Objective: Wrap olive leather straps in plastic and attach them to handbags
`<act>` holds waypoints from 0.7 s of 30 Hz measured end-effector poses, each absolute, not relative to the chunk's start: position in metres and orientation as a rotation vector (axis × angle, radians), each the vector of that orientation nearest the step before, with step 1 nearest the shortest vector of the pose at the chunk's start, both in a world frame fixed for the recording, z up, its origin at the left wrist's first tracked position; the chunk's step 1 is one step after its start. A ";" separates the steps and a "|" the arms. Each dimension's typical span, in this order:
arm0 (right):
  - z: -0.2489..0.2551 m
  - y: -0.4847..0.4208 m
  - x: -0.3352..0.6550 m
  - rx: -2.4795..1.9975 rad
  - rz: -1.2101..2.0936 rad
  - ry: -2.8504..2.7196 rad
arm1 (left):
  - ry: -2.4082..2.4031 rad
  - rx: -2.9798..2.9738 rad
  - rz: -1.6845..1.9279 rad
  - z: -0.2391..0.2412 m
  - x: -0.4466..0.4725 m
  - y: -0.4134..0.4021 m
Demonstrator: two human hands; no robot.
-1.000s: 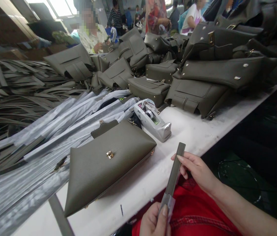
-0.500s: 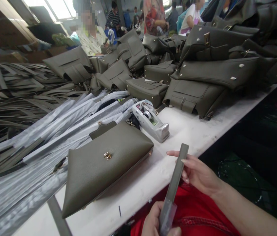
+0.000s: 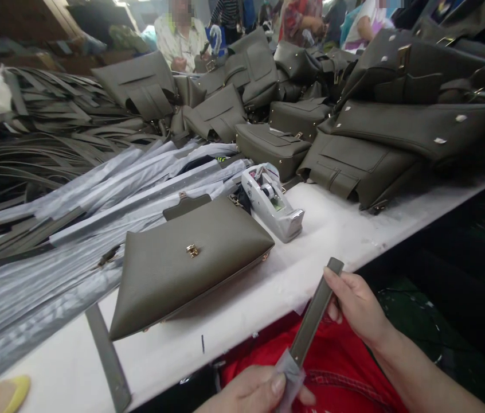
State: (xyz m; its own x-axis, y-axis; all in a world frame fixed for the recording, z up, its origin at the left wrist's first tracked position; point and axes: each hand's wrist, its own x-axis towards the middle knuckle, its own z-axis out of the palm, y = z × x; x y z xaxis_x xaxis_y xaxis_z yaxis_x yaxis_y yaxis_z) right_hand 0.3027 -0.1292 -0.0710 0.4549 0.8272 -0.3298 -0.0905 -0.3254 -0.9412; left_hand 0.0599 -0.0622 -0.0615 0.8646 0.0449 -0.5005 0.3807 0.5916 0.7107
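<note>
A narrow olive-grey leather strap [image 3: 315, 312] runs slantwise above my red lap. My right hand [image 3: 356, 307] grips its upper end, fingers closed round it. My left hand [image 3: 259, 393] pinches the lower end, where a clear plastic wrap [image 3: 288, 376] covers the strap. An olive handbag [image 3: 188, 264] with a small gold clasp lies flat on the white table [image 3: 332, 229] just beyond my hands. A white tape dispenser [image 3: 273, 203] stands behind the bag.
Several olive bags [image 3: 363, 155] are heaped along the back and right of the table. Plastic-wrapped straps [image 3: 96, 201] and bare straps [image 3: 31, 155] pile up on the left. Other people [image 3: 182, 28] work at the far end. A yellow pad [image 3: 4, 393] lies bottom left.
The camera view has dropped and shifted, so the table sits higher in frame. My right hand has closed round the strap's top end, and my left thumb now pinches the plastic wrap.
</note>
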 end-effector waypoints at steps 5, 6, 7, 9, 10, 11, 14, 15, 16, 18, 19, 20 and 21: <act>-0.070 -0.129 0.304 -1.521 1.089 -0.614 | 0.496 0.845 -0.173 -0.097 0.054 -0.073; -0.070 -0.129 0.303 -1.511 1.087 -0.607 | 0.516 0.842 -0.174 -0.099 0.054 -0.075; -0.070 -0.128 0.303 -1.506 1.085 -0.600 | 0.533 0.836 -0.175 -0.100 0.054 -0.076; -0.071 -0.127 0.303 -1.501 1.081 -0.593 | 0.547 0.817 -0.178 -0.098 0.055 -0.077; -0.071 -0.126 0.303 -1.500 1.082 -0.590 | 0.547 0.806 -0.182 -0.096 0.055 -0.077; -0.072 -0.126 0.303 -1.500 1.082 -0.587 | 0.550 0.797 -0.181 -0.093 0.056 -0.078; -0.074 -0.126 0.304 -1.500 1.073 -0.573 | 0.626 0.803 -0.126 -0.085 0.057 -0.081; -0.075 -0.126 0.304 -1.499 1.073 -0.569 | 0.655 0.811 -0.099 -0.083 0.057 -0.083; -0.076 -0.126 0.304 -1.495 1.072 -0.567 | 0.676 0.816 -0.074 -0.083 0.058 -0.084; -0.076 -0.125 0.304 -1.487 1.069 -0.574 | 0.681 0.805 -0.054 -0.086 0.057 -0.086; -0.076 -0.125 0.304 -1.484 1.069 -0.579 | 0.655 0.790 -0.073 -0.089 0.057 -0.086; -0.076 -0.125 0.304 -1.481 1.068 -0.585 | 0.622 0.775 -0.095 -0.093 0.057 -0.086; -0.075 -0.124 0.304 -1.478 1.068 -0.591 | 0.588 0.764 -0.115 -0.097 0.057 -0.086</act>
State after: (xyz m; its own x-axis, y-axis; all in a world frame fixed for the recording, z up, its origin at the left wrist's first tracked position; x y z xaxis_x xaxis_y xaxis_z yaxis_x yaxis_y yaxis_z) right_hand 0.3040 -0.1245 -0.0753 0.4570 0.8426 -0.2850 -0.2057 -0.2116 -0.9555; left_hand 0.0568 -0.0857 -0.0968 0.8344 0.1094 -0.5402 0.3052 0.7244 0.6181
